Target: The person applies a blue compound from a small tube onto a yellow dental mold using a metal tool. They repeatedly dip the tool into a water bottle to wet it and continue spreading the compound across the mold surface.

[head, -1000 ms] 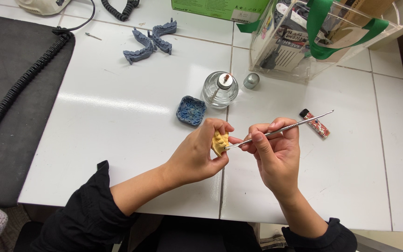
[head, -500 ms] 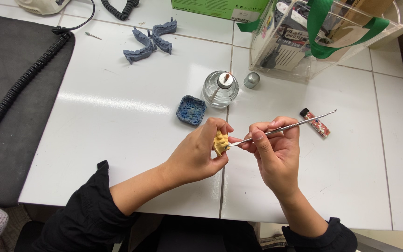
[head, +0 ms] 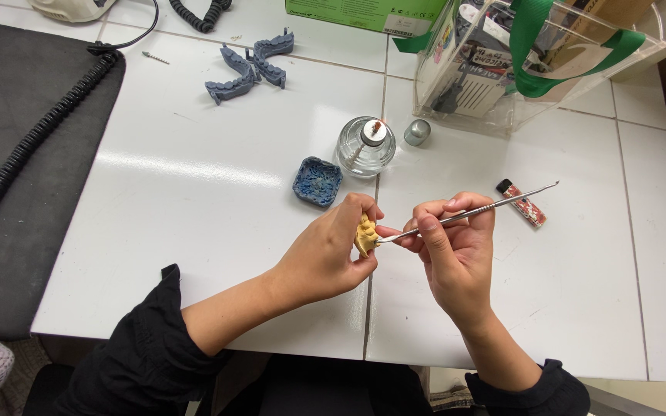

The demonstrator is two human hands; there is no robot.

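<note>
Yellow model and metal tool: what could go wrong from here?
1. The left hand pinches the yellow model by its edges only; tool pressure could make it slip or chip.
2. The metal tool in the right hand works close to the left fingertips, so a slip might jab them.
3. The glass burner stands just beyond the hands; a reach forward might knock it.
</note>
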